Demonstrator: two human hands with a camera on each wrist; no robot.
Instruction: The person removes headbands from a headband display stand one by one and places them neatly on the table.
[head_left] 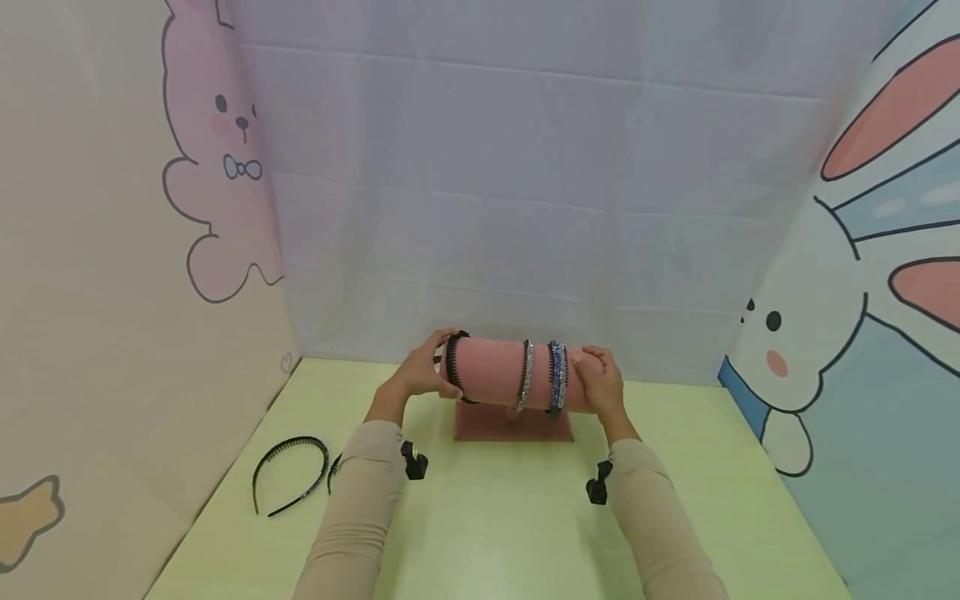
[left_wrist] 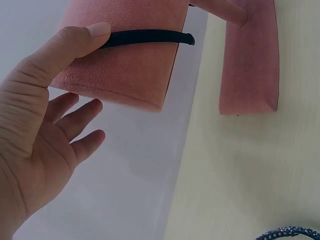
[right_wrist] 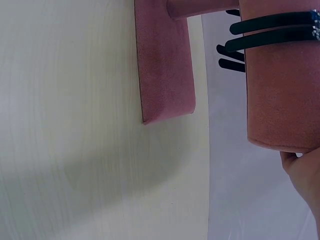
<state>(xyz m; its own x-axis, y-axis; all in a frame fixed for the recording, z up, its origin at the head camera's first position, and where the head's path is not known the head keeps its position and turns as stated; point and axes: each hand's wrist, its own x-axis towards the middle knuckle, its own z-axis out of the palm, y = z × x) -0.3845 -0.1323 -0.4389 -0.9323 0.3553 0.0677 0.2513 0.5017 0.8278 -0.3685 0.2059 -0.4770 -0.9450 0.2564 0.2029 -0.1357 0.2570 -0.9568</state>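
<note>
Black headband (left_wrist: 145,38) touches left fingers (left_wrist: 90,38) (head view adds a silver headband (head_left: 527,375)).

A person's left hand (head_left: 422,371) holds a black headband (head_left: 451,367) around the left end of a pink roll (head_left: 487,367), thumb in front and fingers behind. The right hand (head_left: 606,383) grips the roll's other end. Between them, the roll wears a silver glittery headband (head_left: 526,375) and, nearer the right hand, blue glittery trim (head_left: 556,375). Its pink base (head_left: 513,425) stands on a pale green table (head_left: 510,533). At left lies a dark headband (head_left: 325,454), with another (head_left: 332,471) partly hidden behind the left sleeve (head_left: 360,500). White cloth (head_left: 525,167) hangs behind; a cartoon bear (head_left: 217,192) and rabbit (head_left: 810,350) decorate the side walls
</note>
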